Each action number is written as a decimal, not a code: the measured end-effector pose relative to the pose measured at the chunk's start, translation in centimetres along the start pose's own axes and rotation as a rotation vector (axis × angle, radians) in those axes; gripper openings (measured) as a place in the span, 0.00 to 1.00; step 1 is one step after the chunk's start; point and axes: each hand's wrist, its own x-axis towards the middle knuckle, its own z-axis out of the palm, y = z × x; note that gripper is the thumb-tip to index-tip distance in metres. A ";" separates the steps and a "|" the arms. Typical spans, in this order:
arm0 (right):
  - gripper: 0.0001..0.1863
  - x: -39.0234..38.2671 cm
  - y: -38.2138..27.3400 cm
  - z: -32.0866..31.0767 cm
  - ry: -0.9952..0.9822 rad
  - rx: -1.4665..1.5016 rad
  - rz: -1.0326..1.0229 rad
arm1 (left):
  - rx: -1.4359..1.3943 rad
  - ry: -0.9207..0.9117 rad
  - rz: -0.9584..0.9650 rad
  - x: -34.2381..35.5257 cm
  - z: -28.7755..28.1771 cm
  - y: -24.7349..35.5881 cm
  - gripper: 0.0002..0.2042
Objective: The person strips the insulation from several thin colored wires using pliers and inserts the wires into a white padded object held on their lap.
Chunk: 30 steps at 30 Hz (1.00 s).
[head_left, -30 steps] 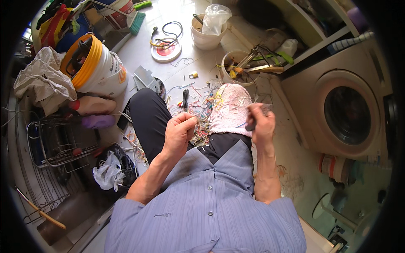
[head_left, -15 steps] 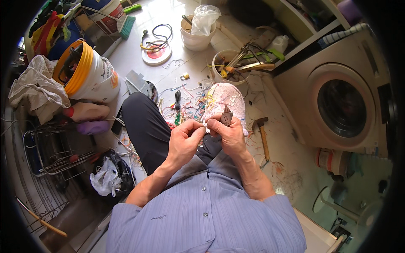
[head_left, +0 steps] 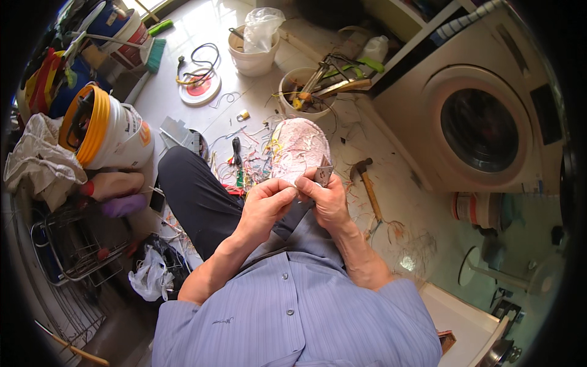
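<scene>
My left hand (head_left: 269, 202) is closed with thumb and fingers pinched on something small and pale, too small to make out. My right hand (head_left: 325, 199) grips a flat grey metal piece (head_left: 324, 173), its thumb meeting the fingertips of the left. Both are over my lap, in front of a pink fabric pad (head_left: 299, 145) on my right knee. Tangled coloured wire scraps (head_left: 247, 160) litter the floor between my legs, with a black coiled cable (head_left: 236, 151) among them. A wooden-handled hammer (head_left: 370, 189) lies to the right of the pad.
A washing machine (head_left: 458, 128) stands at right. A tub of tools (head_left: 306, 92), a bucket with a plastic bag (head_left: 254, 52) and a coiled cord on a round lid (head_left: 199, 82) are ahead. At left are stacked buckets (head_left: 107, 134), a cloth sack (head_left: 40, 156) and a wire rack (head_left: 73, 244).
My right hand has moved left from out beside the pad to meet my left hand, uncovering the hammer. The whole view has shifted, with floor objects ahead now appearing further left.
</scene>
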 end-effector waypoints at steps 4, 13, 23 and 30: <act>0.10 -0.2 -1.2 -1.2 0.120 -0.050 0.040 | -0.099 -0.031 -0.086 0.5 0.7 -0.1 0.06; 0.12 -1.8 -3.5 -4.8 0.266 -0.792 -0.233 | -0.165 0.016 -0.079 1.0 0.4 -0.6 0.06; 0.06 -2.4 -1.3 -2.4 0.079 -0.243 -0.059 | 0.084 -0.031 -0.023 0.9 2.2 -1.4 0.06; 0.10 -2.4 -1.2 -4.0 0.102 0.021 -0.026 | 0.170 -0.061 -0.092 0.4 3.7 -0.7 0.11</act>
